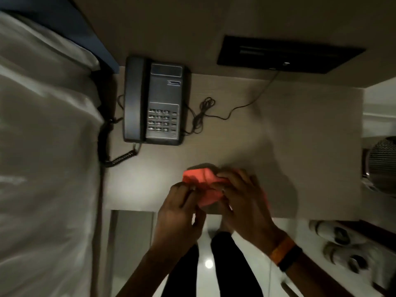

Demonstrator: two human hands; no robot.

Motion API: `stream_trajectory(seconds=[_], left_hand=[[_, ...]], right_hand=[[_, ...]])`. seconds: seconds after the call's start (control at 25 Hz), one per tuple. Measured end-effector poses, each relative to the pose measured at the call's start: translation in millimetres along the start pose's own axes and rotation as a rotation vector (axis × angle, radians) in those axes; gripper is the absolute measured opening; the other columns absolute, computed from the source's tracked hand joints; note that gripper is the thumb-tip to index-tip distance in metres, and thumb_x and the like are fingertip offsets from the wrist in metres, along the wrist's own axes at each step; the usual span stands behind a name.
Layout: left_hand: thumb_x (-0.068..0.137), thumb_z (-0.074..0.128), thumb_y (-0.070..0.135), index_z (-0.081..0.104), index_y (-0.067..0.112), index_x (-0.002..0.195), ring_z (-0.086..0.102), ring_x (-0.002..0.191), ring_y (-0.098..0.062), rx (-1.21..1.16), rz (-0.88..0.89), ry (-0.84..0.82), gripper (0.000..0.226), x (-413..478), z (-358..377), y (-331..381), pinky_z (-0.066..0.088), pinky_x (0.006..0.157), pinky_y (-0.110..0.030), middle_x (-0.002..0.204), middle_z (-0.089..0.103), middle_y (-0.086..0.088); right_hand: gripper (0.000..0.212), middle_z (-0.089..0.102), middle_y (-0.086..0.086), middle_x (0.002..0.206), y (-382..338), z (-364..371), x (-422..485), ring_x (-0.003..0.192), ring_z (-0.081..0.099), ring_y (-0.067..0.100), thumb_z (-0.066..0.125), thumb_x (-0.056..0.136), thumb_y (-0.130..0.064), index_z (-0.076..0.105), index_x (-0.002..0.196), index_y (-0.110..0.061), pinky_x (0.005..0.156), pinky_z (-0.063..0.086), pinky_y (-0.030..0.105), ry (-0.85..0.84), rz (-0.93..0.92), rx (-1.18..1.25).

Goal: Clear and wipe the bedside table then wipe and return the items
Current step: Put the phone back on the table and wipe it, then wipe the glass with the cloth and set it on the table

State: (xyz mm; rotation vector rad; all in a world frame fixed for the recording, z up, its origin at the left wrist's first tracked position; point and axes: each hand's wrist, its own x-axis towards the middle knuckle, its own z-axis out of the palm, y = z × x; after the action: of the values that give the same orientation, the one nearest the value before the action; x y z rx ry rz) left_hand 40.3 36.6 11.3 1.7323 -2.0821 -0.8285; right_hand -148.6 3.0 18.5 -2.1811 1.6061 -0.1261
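A red-orange cloth [201, 179] is bunched at the front edge of the pale bedside table [278, 129]. My left hand [182, 211] grips its near left side and my right hand [242, 198] covers and grips its right side, both fingers closed on the fabric. A dark grey corded telephone [154, 101] sits at the table's back left, handset in its cradle, its coiled cord hanging off the left edge. A thin black wire [235, 110] runs across the table from the phone towards a black wall panel [289, 54].
A bed with white sheets [42, 136] lies close on the left. A metal mesh bin [383, 166] stands to the right of the table. White slippers [342, 247] lie on the glossy floor at the lower right. My dark-trousered legs show below the table.
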Motion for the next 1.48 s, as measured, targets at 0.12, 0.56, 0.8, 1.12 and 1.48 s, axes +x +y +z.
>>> stream_trajectory(seconds=[0.12,0.56,0.8,1.12,1.48], left_hand=[[0.094,0.050,0.034,0.048,0.016,0.148,0.036,0.148,-0.033,0.119,0.042,-0.116,0.057,13,47,27,0.034,0.120,-0.049,0.156,0.047,-0.011],[0.107,0.021,0.046,0.015,0.009,0.162,0.003,0.159,-0.028,0.306,-0.136,0.086,0.066,11,19,8,0.004,0.130,-0.047,0.171,0.008,-0.012],[0.105,0.034,0.031,0.028,0.001,0.157,0.011,0.158,-0.034,0.230,-0.499,0.675,0.060,-59,-167,-28,0.013,0.128,-0.053,0.167,0.022,-0.019],[0.109,0.041,0.033,0.020,0.014,0.161,0.005,0.159,-0.022,0.149,-0.987,1.153,0.060,-202,-282,-120,0.013,0.129,-0.048,0.171,0.014,-0.005],[0.091,0.071,0.041,0.029,0.042,0.156,0.064,0.117,-0.002,-0.773,-0.967,1.191,0.078,-227,-292,-134,0.057,0.101,-0.041,0.137,0.058,0.015]], right_hand=[[0.055,0.047,0.002,0.158,28,16,-47,0.146,0.042,0.032,0.051,0.091,-0.041,0.050,0.146,-0.032,0.112,0.035,0.060,-0.078,0.167,-0.109],[0.052,0.028,0.009,0.169,-13,-7,8,0.158,0.020,0.030,0.032,0.106,-0.046,0.039,0.154,-0.025,0.122,0.020,0.066,0.005,-0.034,-0.195],[0.040,0.043,0.012,0.157,-234,-46,86,0.138,0.047,0.029,0.052,0.103,-0.024,0.058,0.141,-0.013,0.111,0.042,0.047,0.162,-0.490,0.318],[0.042,0.046,0.004,0.150,-477,1,96,0.135,0.046,0.021,0.048,0.105,-0.032,0.052,0.145,-0.020,0.108,0.047,0.036,-0.128,-0.802,0.429],[0.051,0.052,0.001,0.154,-511,35,66,0.138,0.052,0.015,0.043,0.108,-0.027,0.032,0.158,-0.027,0.117,0.042,0.038,-0.602,-0.396,0.795]])
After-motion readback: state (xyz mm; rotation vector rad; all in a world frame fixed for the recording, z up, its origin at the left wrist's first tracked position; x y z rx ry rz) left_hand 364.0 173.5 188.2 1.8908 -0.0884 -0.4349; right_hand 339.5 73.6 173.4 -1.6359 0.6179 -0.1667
